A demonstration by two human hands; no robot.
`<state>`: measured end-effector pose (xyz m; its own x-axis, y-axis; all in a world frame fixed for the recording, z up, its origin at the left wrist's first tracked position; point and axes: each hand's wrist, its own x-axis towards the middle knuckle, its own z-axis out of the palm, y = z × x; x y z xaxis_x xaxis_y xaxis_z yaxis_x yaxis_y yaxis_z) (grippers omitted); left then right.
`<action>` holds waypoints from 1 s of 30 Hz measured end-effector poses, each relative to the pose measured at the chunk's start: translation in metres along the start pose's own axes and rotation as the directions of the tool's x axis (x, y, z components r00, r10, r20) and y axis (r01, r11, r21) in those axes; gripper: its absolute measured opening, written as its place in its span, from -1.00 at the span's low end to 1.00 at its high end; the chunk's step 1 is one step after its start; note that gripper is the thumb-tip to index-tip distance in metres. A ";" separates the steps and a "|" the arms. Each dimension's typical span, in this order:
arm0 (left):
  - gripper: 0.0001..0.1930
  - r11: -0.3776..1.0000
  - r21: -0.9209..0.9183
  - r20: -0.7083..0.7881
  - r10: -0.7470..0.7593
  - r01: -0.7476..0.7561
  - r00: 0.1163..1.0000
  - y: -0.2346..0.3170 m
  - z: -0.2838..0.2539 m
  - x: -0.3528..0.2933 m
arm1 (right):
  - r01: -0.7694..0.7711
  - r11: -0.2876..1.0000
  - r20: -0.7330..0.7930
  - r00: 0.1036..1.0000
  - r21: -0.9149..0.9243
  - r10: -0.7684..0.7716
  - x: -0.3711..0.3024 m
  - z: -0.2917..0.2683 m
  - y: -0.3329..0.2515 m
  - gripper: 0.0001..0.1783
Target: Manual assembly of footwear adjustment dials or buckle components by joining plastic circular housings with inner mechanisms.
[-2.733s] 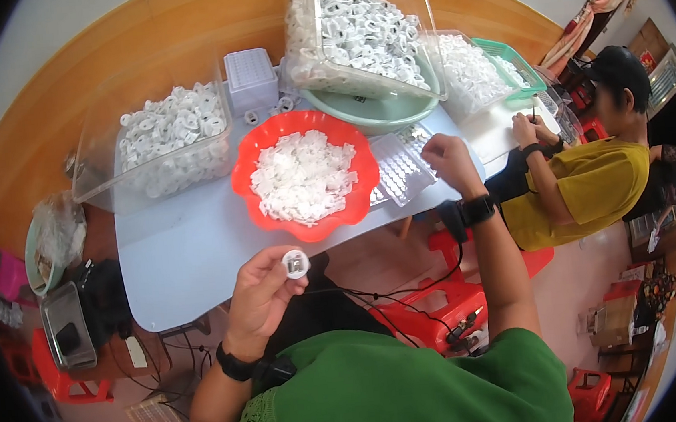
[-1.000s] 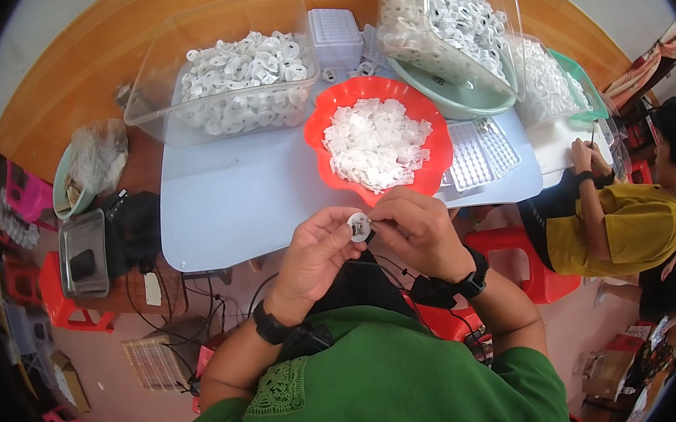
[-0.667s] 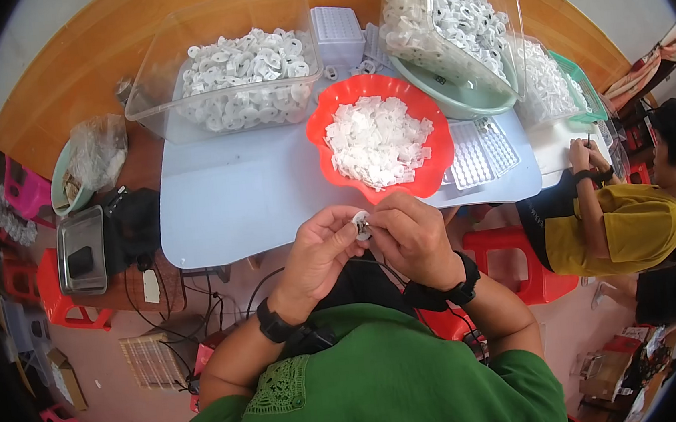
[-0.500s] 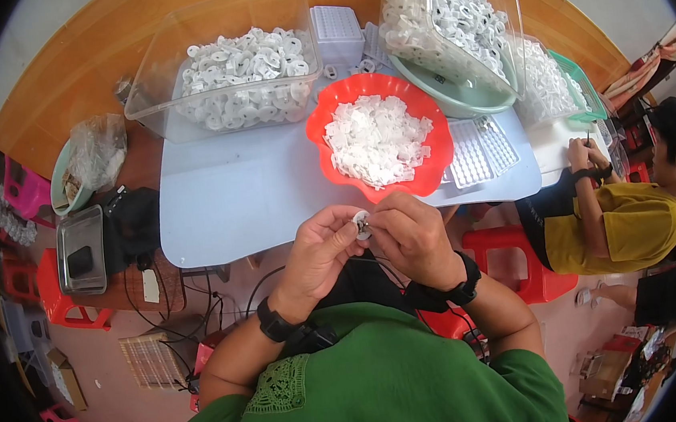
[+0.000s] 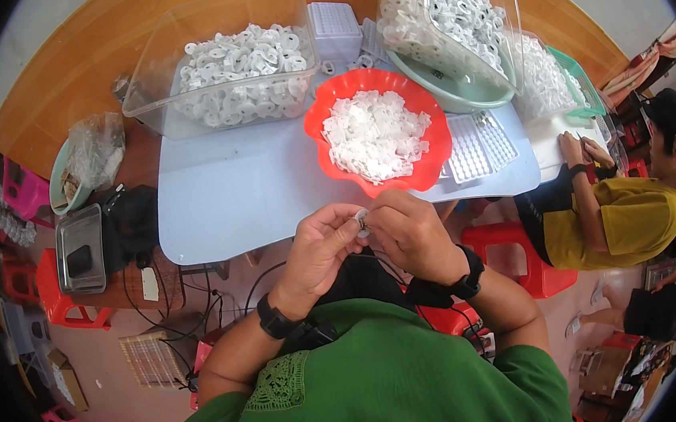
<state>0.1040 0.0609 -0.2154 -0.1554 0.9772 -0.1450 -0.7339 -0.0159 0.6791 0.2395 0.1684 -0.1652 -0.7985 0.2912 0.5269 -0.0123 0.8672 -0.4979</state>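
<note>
Just beyond the edge of the light blue table, I hold a small round white plastic part [image 5: 361, 222] with a dark centre. My left hand [image 5: 319, 251] pinches it between thumb and fingers. My right hand [image 5: 414, 235] is closed at its right side, fingertips pressed on it; whether a smaller piece is between them is hidden. Right behind my hands stands a red scalloped bowl [image 5: 320, 158] heaped with small clear-white plastic pieces. A clear bin [image 5: 154, 106] of round white parts like the held one stands at the back left.
Another clear bin [image 5: 511, 3] of white parts leans tilted in a pale green basin [image 5: 461, 104]. White trays with round pockets [image 5: 469, 150] lie right of the bowl. At the right a co-worker in a yellow shirt [image 5: 636, 213] sits near a red stool [image 5: 509, 236]. Cables hang below the table.
My hands stay in nearly the same place, with the round part turned slightly. The co-worker's hands have moved apart, and a person behind at the far right has shifted.
</note>
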 end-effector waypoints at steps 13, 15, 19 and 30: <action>-0.79 0.999 0.029 0.007 -0.032 0.032 0.999 -0.010 -0.005 0.001 | -0.088 0.993 0.120 0.990 0.079 0.078 0.002 -0.001 0.016 -0.86; -0.79 0.999 0.032 0.001 -0.030 0.030 1.000 -0.009 -0.005 0.003 | -0.108 0.992 0.118 0.988 0.067 0.100 0.003 0.000 0.016 -0.85; -0.80 0.999 0.036 -0.018 -0.001 0.002 1.000 -0.009 -0.003 0.002 | -0.131 0.991 0.104 0.986 0.015 0.129 0.002 0.002 0.013 -0.86; -0.81 0.997 0.073 -0.076 0.019 -0.013 0.997 -0.019 -0.003 0.000 | -0.075 0.996 0.130 0.988 -0.048 0.081 -0.005 0.007 0.014 -0.89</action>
<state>0.1162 0.0607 -0.2306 -0.2187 0.9579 -0.1861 -0.6815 -0.0134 0.7317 0.2395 0.1766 -0.1798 -0.8681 0.3056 0.3912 0.0767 0.8612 -0.5025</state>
